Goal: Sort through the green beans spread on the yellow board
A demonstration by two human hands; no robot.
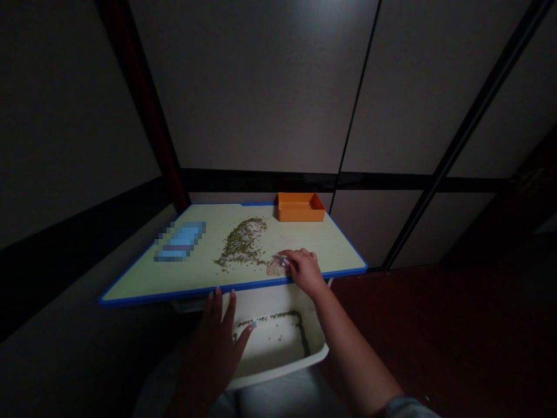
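Note:
A heap of small green beans (pixel 242 244) lies on a pale board with a blue rim (pixel 143 278). My right hand (pixel 302 268) rests on the board near its front edge, fingers curled beside a small pinkish patch of lighter grains (pixel 274 267). Whether it holds anything is hidden. My left hand (pixel 220 334) is open, fingers stretched flat against the near side of a white tub (pixel 300 363) just under the board's front edge. A few green beans line the tub's floor.
An orange box (pixel 301 207) stands at the board's far edge. A blurred blue patch (pixel 180 241) lies on the board's left part. Dark wall panels rise behind, and a reddish floor lies to the right.

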